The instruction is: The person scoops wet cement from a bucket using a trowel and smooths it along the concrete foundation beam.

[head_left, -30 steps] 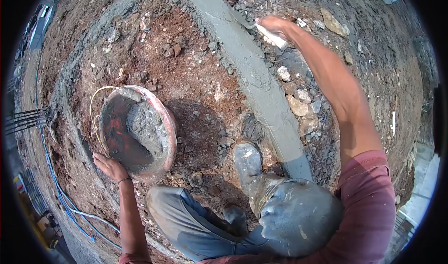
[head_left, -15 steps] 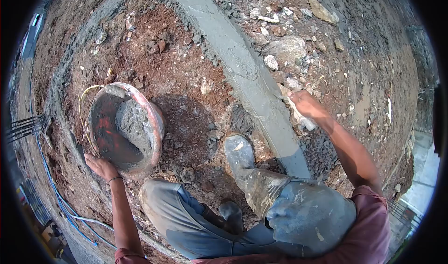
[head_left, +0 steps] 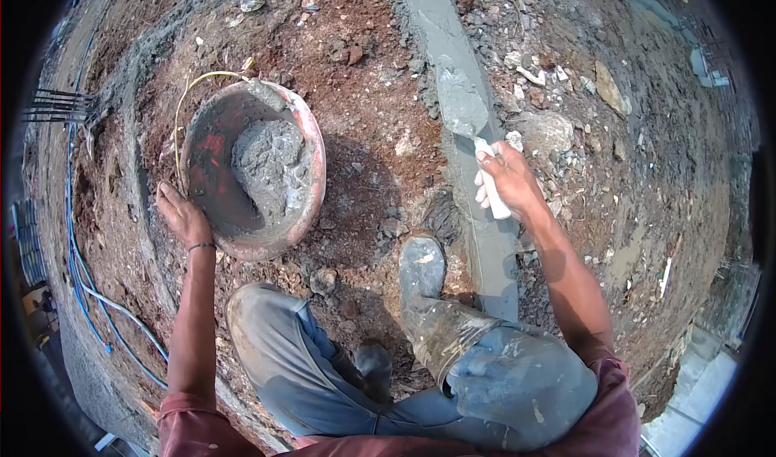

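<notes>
My right hand (head_left: 509, 178) is closed around the white handle of a trowel (head_left: 491, 189). The trowel's blade lies flat on the wet grey mortar strip (head_left: 440, 33), smeared with the same mortar and hard to tell apart from it. At the left, a worn reddish bucket (head_left: 317, 206) stands tilted on the soil, with wet mortar (head_left: 271, 162) inside. Beside its lower left rim, my left hand (head_left: 184, 217) rests with its fingers stretched out, seemingly touching the outer wall. A yellowish bucket handle (head_left: 184, 105) arcs above the far left rim.
My muddy boot (head_left: 422, 265) is planted just left of the strip. Loose stones, including a large flat rock (head_left: 550, 131), lie on the right. Blue hoses (head_left: 77, 255) and protruding steel bars (head_left: 56, 105) are at the far left.
My right hand has brought the trowel from the strip's right edge onto its top. The view has shifted, so the bucket appears farther right. My left hand remains beside the bucket.
</notes>
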{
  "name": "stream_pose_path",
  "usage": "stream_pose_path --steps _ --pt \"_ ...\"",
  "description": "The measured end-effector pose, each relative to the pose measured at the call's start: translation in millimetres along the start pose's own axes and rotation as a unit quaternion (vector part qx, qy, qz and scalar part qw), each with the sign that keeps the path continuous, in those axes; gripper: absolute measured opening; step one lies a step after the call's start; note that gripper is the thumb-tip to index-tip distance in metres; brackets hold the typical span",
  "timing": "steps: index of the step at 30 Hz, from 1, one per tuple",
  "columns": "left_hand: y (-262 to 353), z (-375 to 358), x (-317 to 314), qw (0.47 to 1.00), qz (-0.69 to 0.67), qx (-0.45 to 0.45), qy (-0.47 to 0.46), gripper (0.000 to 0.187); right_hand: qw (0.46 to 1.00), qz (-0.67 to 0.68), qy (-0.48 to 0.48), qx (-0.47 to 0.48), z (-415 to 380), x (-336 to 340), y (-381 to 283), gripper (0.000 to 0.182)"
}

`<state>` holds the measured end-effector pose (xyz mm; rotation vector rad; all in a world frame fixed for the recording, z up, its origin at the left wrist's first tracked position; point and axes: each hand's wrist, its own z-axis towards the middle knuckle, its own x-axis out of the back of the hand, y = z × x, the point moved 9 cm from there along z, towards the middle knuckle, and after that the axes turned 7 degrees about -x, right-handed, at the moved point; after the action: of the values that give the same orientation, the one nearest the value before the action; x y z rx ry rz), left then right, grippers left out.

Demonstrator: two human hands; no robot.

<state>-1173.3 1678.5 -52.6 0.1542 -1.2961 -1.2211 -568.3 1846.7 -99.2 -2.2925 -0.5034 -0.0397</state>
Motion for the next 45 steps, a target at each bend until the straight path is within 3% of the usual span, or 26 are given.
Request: stream_pose_path --steps 4,6,8,10,11,14,18,22,24,26,30,32,34,36,37,38,40,42,44,45 --pt "9.4 -1.5 1.3 1.000 -0.003 -0.018 0.002 0.064 0.981 -0.178 0.071 0.045 69.3 -0.4 -97.7 0.037" --pt "7.9 0.9 2.0 1.000 -0.003 -0.020 0.004 0.062 0.932 -0.346 0.072 0.078 122.6 3.5 -145.6 0.043" --pt "12.3 -1.2 2.7 1.000 0.001 -0.012 0.004 0.061 0.826 -0.501 0.091 0.241 177.8 5.0 -185.0 0.049" --pt "12.1 -2.8 4.8 1.000 0.001 -0.008 0.005 0.060 0.789 -0.510 0.035 0.342 177.6 6.8 -201.0 0.052" --pt "10.2 -2.2 4.9 1.000 -0.007 -0.012 0.007 0.060 0.824 -0.516 0.002 0.232 204.5 23.1 -184.2 0.055" --pt "4.3 -0.1 3.9 1.000 -0.016 -0.016 0.020 0.059 0.791 -0.587 0.062 0.159 161.6 30.4 -188.4 0.051" --pt "8.6 -1.6 5.0 0.999 -0.029 -0.003 0.015 0.058 0.783 -0.596 0.028 0.175 97.2 39.4 -156.5 0.052" --pt "4.8 -1.0 2.0 0.999 -0.048 0.007 0.008 0.056 0.765 -0.639 -0.081 0.003 39.4 37.3 -107.0 0.051" --pt "-4.3 -1.4 0.8 0.997 -0.057 0.059 -0.001 0.057 0.762 -0.643 -0.077 0.003 20.9 48.3 -78.4 0.048" --pt "-7.1 -2.7 -0.9 0.996 -0.061 0.062 -0.005 0.058 0.775 -0.621 -0.083 0.083 -2.4 46.2 -66.0 0.040" --pt "-1.8 -1.6 1.1 0.998 -0.062 0.025 -0.002 0.059 0.793 -0.597 -0.069 0.105 -31.4 55.7 -51.8 0.040" --pt "0.0 0.2 -0.7 0.997 -0.066 0.024 -0.008 0.059 0.734 -0.662 -0.153 -0.015 -38.7 59.0 -46.8 0.041" --pt "9.8 -1.1 3.7 1.000 -0.027 -0.005 0.008 0.059 0.754 -0.637 -0.158 -0.012 -39.6 62.0 -57.6 0.040" --pt "1.6 -2.7 2.7 0.999 -0.033 0.007 -0.007 0.060 0.858 -0.501 -0.106 0.038 -23.6 91.6 -60.9 0.034" --pt "4.1 -3.2 2.9 1.000 -0.024 0.002 -0.004 0.061 0.870 -0.479 -0.044 0.107 -10.3 113.4 -53.0 0.033" --pt "6.9 -2.4 3.4 1.000 -0.015 -0.003 -0.001 0.061 0.871 -0.477 -0.041 0.109 3.4 129.1 -32.1 0.033" --pt "4.0 -3.1 1.5 0.999 -0.024 0.021 -0.018 0.063 0.902 -0.381 0.093 0.181 20.6 169.3 -28.1 0.037" --pt "5.8 -2.4 1.7 1.000 -0.028 -0.003 -0.007 0.062 0.892 -0.402 0.130 0.162 24.3 172.7 -34.0 0.043" --pt "-1.2 1.8 -0.4 0.999 -0.033 -0.005 -0.015 0.061 0.824 -0.539 0.161 0.074 31.5 175.3 -32.7 0.047" --pt "-3.7 2.9 -1.5 0.999 -0.036 -0.006 -0.022 0.061 0.794 -0.576 0.171 0.092 34.5 170.1 -34.8 0.050"
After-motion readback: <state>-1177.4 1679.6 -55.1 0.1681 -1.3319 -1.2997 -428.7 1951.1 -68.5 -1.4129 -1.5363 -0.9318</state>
